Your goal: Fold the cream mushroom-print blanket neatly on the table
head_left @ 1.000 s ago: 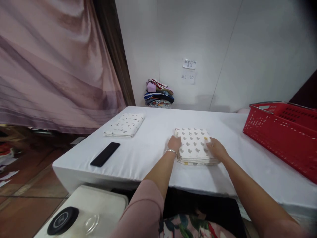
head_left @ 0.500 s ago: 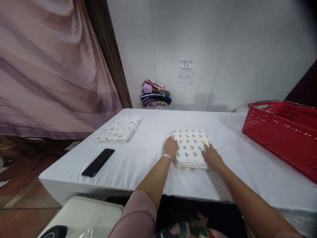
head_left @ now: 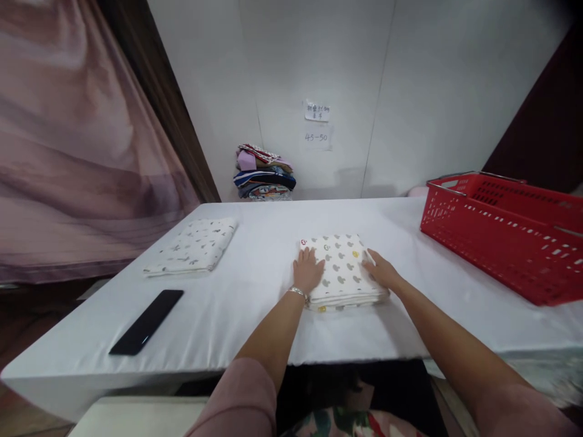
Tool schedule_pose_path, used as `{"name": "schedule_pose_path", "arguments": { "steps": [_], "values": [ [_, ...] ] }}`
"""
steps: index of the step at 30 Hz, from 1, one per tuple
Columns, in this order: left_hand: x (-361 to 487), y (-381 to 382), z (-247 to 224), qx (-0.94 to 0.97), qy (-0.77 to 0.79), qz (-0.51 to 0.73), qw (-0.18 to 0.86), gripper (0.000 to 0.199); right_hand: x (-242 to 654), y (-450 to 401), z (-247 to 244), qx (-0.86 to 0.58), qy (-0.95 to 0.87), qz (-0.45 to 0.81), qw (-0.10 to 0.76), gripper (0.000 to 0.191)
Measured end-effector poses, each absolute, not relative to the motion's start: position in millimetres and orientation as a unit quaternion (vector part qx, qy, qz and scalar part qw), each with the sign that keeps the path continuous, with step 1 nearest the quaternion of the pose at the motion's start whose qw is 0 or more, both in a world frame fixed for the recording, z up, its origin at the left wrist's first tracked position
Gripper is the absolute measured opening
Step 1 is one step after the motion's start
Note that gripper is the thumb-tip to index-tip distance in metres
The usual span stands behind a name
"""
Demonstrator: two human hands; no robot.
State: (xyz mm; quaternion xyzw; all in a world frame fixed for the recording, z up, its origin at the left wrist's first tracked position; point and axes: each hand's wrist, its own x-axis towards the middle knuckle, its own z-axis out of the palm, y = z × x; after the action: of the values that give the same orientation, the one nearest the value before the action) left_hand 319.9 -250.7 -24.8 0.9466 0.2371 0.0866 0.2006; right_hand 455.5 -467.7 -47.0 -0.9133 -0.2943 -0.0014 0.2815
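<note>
A folded white cloth (head_left: 340, 267) with grey, red and yellow prints lies in a thick square in front of me on the white-covered table (head_left: 264, 315). My left hand (head_left: 307, 271) rests flat on its left side, fingers spread and pointing away from me. On the right edge of the cloth lies my right hand (head_left: 380, 270), its fingers stretched out and touching the top. A second folded cloth (head_left: 195, 244), white with small dark prints, sits farther to the left, apart from both hands.
A black phone (head_left: 146, 321) lies at the left front of the table. The red plastic basket (head_left: 496, 243) stands on the right side. Behind the table is a stack of folded fabrics (head_left: 264, 176) by the wall, below paper signs (head_left: 317, 124).
My view has turned a little to the right. The left hand has moved from the cloth's left edge onto its top and spread its fingers. The right hand stays at the right edge.
</note>
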Motion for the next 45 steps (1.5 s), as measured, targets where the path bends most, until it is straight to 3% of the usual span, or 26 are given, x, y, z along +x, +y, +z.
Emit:
{"name": "schedule_pose_path", "arguments": {
  "steps": [5,12,15,21,32,39,45],
  "values": [
    [319.6,-251.6,-23.1,0.949,0.237,0.085,0.190,0.057,448.1,-464.7,-51.1,-0.906,-0.280,0.059,0.313,0.057],
    [322.7,-247.7,-22.3,0.952,0.233,0.069,0.188,0.058,441.9,-495.9,-33.8,-0.818,-0.129,0.118,0.548,0.050],
    [323.1,-247.6,-13.1,0.955,0.228,0.025,0.189,0.059,427.8,-521.1,-36.0,-0.794,-0.102,0.141,0.583,0.043],
    [298.0,-272.6,-1.1,0.978,0.166,0.037,0.124,0.056,390.7,-555.6,-50.5,-0.787,-0.203,0.145,0.564,0.046],
    [268.4,-285.4,-23.5,0.982,0.106,0.092,0.125,0.049,374.8,-535.8,-48.8,-0.855,-0.257,-0.018,0.449,0.044],
    [266.1,-284.1,-23.8,0.983,0.103,0.090,0.123,0.050,369.5,-533.1,-41.2,-0.852,-0.266,-0.071,0.445,0.026],
    [264.4,-283.1,-26.7,0.983,0.094,0.107,0.120,0.049,376.9,-536.9,-49.7,-0.870,-0.222,-0.043,0.438,0.020]
  ]
}}
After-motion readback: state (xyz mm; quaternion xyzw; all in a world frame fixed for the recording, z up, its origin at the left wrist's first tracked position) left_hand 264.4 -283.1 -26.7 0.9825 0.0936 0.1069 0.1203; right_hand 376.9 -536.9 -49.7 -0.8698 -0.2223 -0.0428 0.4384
